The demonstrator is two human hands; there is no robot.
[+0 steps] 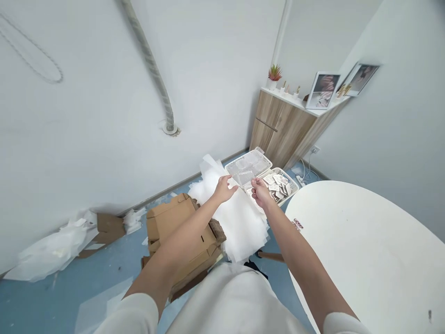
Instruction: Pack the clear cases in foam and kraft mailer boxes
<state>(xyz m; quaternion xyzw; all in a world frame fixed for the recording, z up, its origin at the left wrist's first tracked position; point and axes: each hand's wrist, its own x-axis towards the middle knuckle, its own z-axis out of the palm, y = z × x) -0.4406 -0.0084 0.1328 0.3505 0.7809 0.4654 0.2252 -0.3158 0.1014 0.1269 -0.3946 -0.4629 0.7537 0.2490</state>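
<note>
My left hand is held over a stack of white foam sheets, thumb and fingers apart, with nothing between them. To its right, my right hand pinches the edge of a small clear plastic bag. Behind the bag is a white basket of clear packaging. Beside my right hand, a second white basket holds several small white cards.
Flattened cardboard boxes are stacked left of the foam. A round white table stands at the right, with small items near its edge. A wooden cabinet carries frames and a plant. Plastic wrapping lies by the wall.
</note>
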